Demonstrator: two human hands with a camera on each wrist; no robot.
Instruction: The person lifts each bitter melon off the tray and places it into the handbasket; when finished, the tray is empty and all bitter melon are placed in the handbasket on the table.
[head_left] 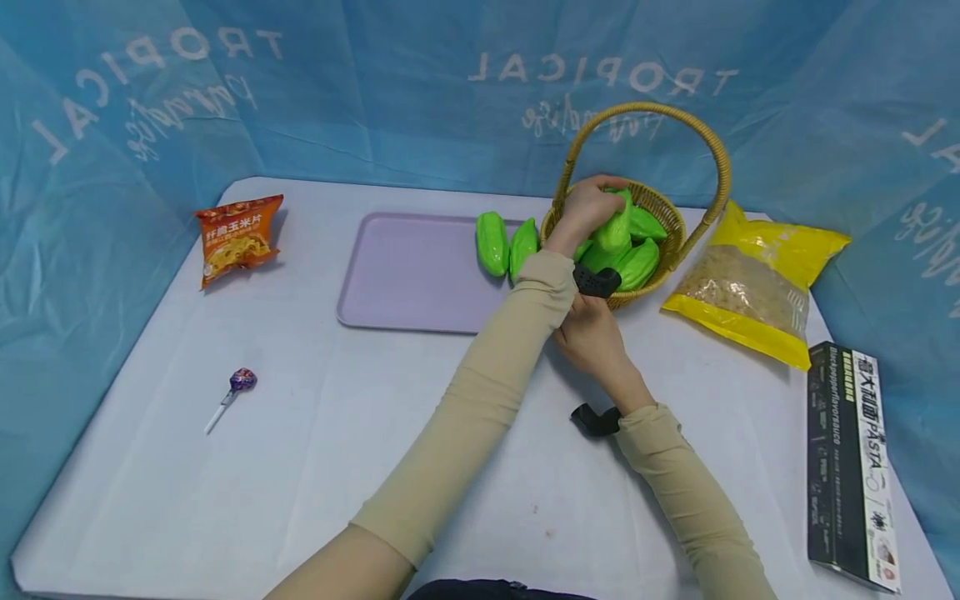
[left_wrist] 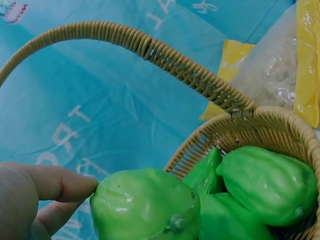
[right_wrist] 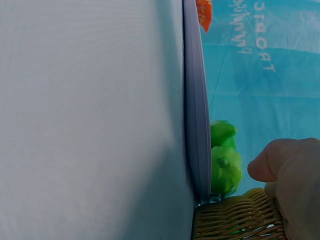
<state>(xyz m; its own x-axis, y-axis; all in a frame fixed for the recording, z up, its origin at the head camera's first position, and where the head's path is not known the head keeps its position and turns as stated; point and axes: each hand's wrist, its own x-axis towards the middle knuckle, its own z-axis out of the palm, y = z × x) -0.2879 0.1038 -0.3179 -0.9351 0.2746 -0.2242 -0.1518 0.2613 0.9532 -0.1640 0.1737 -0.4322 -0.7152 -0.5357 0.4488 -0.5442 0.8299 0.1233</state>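
Inside the wicker basket (head_left: 678, 218), my left hand (head_left: 588, 212) pinches a green ribbed fruit (left_wrist: 142, 205) between thumb and fingers. Several more such fruits (left_wrist: 270, 185) lie in the basket below and beside it. At the basket's near left side my right hand (head_left: 592, 337) grips the rim; its thumb shows above the wicker in the right wrist view, while its other fingers are mostly hidden. Two green fruits (head_left: 492, 244) rest at the right end of a lilac tray (head_left: 412, 279), just left of the basket; my left forearm partly covers the second.
An orange snack bag (head_left: 238, 237) stands at the far left, with a lollipop (head_left: 232, 396) nearer. Right of the basket lies a yellow bag (head_left: 750, 283) with a clear window. A black-and-white pasta box (head_left: 851, 467) lies along the right edge. The tall basket handle (head_left: 720, 162) arches overhead.
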